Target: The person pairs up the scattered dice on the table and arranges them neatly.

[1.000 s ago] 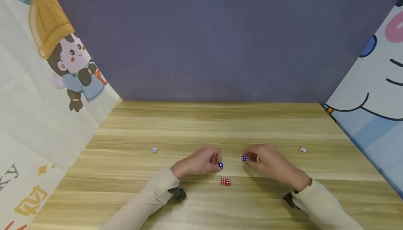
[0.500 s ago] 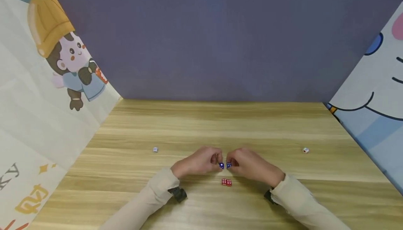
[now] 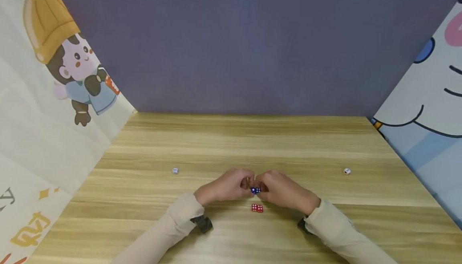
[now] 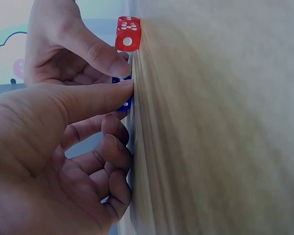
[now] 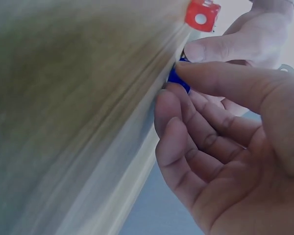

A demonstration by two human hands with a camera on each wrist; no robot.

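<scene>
Two blue dice with white dots sit side by side at the middle of the table in the head view. My left hand (image 3: 229, 184) pinches the left blue die (image 3: 253, 190) between thumb and fingers. From the other side, my right hand (image 3: 285, 191) pinches the right blue die (image 3: 258, 190). Both hands' fingertips meet close together at tabletop height. Just nearer to me lie two red dice, the left red die (image 3: 254, 207) against the right red die (image 3: 260, 208). In the right wrist view, thumb and fingertips partly cover a blue die (image 5: 179, 78).
A white die (image 3: 175, 171) lies to the left on the wooden table (image 3: 216, 139), and another white die (image 3: 347, 171) to the right. A dark grey panel (image 3: 231, 47) rises behind the table. Cartoon-printed sheets flank both sides.
My right hand has moved left and down with its blue die, bringing it up beside the left one. The left hand has stayed nearly in place.
</scene>
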